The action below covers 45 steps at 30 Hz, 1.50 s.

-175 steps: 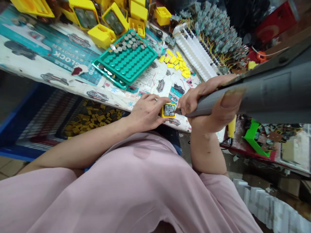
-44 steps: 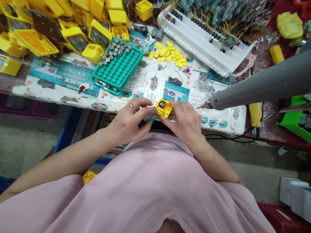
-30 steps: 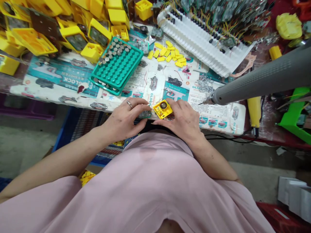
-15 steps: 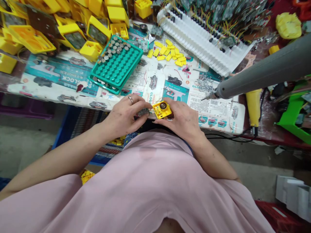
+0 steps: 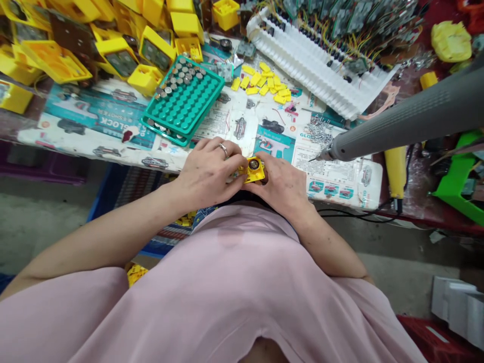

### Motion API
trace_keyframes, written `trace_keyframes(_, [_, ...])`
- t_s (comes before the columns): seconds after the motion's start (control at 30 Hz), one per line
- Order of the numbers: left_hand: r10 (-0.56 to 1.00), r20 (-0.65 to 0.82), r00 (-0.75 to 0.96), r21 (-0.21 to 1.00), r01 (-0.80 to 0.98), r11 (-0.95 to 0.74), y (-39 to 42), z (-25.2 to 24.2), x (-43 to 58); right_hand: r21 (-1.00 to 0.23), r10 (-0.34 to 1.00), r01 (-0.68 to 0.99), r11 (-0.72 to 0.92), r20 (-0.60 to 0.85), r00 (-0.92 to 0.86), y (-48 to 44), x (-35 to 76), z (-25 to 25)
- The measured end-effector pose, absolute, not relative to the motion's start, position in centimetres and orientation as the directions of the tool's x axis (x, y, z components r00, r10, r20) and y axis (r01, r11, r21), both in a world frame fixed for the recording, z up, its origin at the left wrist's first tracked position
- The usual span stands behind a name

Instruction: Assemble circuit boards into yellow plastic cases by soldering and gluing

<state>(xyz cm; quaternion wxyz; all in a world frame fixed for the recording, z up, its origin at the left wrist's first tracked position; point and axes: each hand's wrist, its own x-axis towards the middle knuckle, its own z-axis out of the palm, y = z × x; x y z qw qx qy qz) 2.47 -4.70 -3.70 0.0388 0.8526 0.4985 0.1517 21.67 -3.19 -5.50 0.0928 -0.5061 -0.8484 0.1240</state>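
- At the worktop's (image 5: 342, 199) near edge, just in front of my body, I am holding a small open yellow plastic casing (image 5: 257, 176), with a dark round component (image 5: 253, 165) sitting inside it.
- My right grip (image 5: 285, 184) is clamping on the casing, its thumb and fingers wrapping round the right side.
- My left grip (image 5: 214, 174), wearing a silver ring (image 5: 223, 149), is curling its fingertips at the casing's left side; they are hiding whatever lies between them, so I cannot tell whether they are clamping on anything.
- Beyond my left grip, a green tray (image 5: 194, 103) is lying askew, with small round metal discs (image 5: 183, 70) gathering at its far side.
- Right of the tray, small yellow plastic pieces (image 5: 263, 80) are lying in a loose cluster.
- Behind those, a white ridged rack (image 5: 333, 83) is sitting at a slant, with dark parts and wires lining its far side.
- Beyond my right grip, loose screws (image 5: 320, 130) are lying in a heap.
- Near them, a grey pen-shaped screwdriver (image 5: 401, 121) is reaching in from the right, its thin bit pointing left.
- At the far left, larger yellow housings (image 5: 157, 48) are piling up.
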Motion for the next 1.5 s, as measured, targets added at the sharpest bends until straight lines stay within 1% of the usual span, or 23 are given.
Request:
trace_keyframes(0.1, [0.877, 0.134, 0.462, 0.191, 0.856, -0.480, -4.2, -3.2, 3.1, -0.277, 0.883, 0.847, 0.453, 0.008, -0.469, -3.2, 21.5, -5.3])
trace_keyframes(0.2, [0.864, 0.111, 0.491, 0.224, 0.835, -0.503, -3.9, -3.2, 2.9, -0.256, 0.887, 0.856, 0.449, 0.013, -0.461, -3.1, 21.5, -5.2])
trace_keyframes(0.27, [0.855, 0.134, 0.500, 0.294, 0.804, -0.516, -3.9, -3.5, 2.5, -0.249, 0.891, 0.860, 0.445, 0.020, -0.455, -3.1, 21.4, -5.3])
trace_keyframes(0.37, [0.860, 0.197, 0.471, 0.451, 0.735, -0.506, -4.2, -4.0, 1.8, -0.246, 0.887, 0.857, 0.453, 0.029, -0.460, -3.0, 21.3, -5.5])
trace_keyframes(0.4, [0.866, 0.212, 0.453, 0.475, 0.727, -0.496, -4.2, -4.1, 1.7, -0.246, 0.886, 0.855, 0.457, 0.036, -0.463, -3.0, 21.3, -5.6])
trace_keyframes(0.43, [0.872, 0.224, 0.435, 0.472, 0.735, -0.487, -4.1, -4.1, 1.7, -0.245, 0.885, 0.854, 0.459, 0.046, -0.463, -3.0, 21.3, -5.6])
trace_keyframes(0.47, [0.878, 0.231, 0.420, 0.443, 0.758, -0.479, -4.0, -4.0, 1.9, -0.244, 0.885, 0.853, 0.461, 0.059, -0.461, -3.0, 21.3, -5.7])
trace_keyframes(0.53, [0.881, 0.220, 0.420, 0.334, 0.816, -0.472, -3.6, -3.6, 2.5, -0.241, 0.887, 0.854, 0.460, 0.075, -0.456, -3.0, 21.2, -5.8])
trace_keyframes(0.63, [0.878, 0.126, 0.461, 0.169, 0.862, -0.477, -2.7, -2.8, 3.9, -0.224, 0.894, 0.867, 0.445, 0.043, -0.447, -3.0, 21.1, -5.7])
trace_keyframes(0.7, [0.876, 0.065, 0.479, 0.100, 0.870, -0.483, -2.3, -2.4, 4.8, -0.206, 0.899, 0.880, 0.429, 0.006, -0.437, -3.0, 21.0, -5.7])
trace_keyframes(0.77, [0.871, 0.031, 0.490, 0.078, 0.868, -0.491, -2.2, -2.1, 5.2, -0.197, 0.903, 0.886, 0.420, -0.011, -0.430, -3.0, 20.9, -5.7])
trace_keyframes(0.87, [0.855, 0.033, 0.518, 0.097, 0.849, -0.519, -2.7, -2.0, 4.9, -0.211, 0.911, 0.891, 0.403, -0.001, -0.413, -2.9, 20.9, -5.7])
trace_keyframes(1.03, [0.849, 0.143, 0.508, 0.089, 0.848, -0.523, -3.6, -3.2, 3.7, -0.243, 0.908, 0.882, 0.404, -0.010, -0.418, -2.9, 21.0, -5.9])
trace_keyframes(1.17, [0.878, 0.239, 0.414, 0.146, 0.879, -0.454, -3.4, -4.0, 3.9, -0.244, 0.911, 0.884, 0.398, -0.007, -0.412, -2.9, 21.0, -6.0])
trace_keyframes(1.27, [0.900, 0.218, 0.378, 0.164, 0.895, -0.416, -2.9, -4.1, 4.6, -0.252, 0.915, 0.884, 0.393, 0.010, -0.404, -2.8, 20.9, -6.1])
trace_keyframes(1.33, [0.914, 0.185, 0.362, 0.206, 0.895, -0.396, -2.6, -3.9, 4.6, -0.259, 0.915, 0.884, 0.390, 0.003, -0.403, -2.9, 20.9, -6.1])
trace_keyframes(1.37, [0.922, 0.174, 0.345, 0.252, 0.890, -0.380, -2.5, -3.8, 4.4, -0.264, 0.915, 0.882, 0.390, 0.004, -0.404, -2.9, 21.0, -6.1])
trace_keyframes(1.4, [0.933, 0.163, 0.321, 0.324, 0.876, -0.358, -2.4, -3.6, 4.1, -0.269, 0.915, 0.880, 0.392, 0.009, -0.404, -2.9, 21.0, -6.1])
trace_keyframes(1.47, [0.959, 0.136, 0.250, 0.538, 0.794, -0.283, -2.2, -3.4, 3.2, -0.281, 0.915, 0.875, 0.394, 0.024, -0.404, -3.0, 21.0, -6.2])
trace_keyframes(1.5, [0.972, 0.109, 0.209, 0.657, 0.719, -0.228, -2.0, -3.3, 2.7, -0.289, 0.915, 0.873, 0.394, 0.033, -0.402, -3.0, 21.1, -6.3])
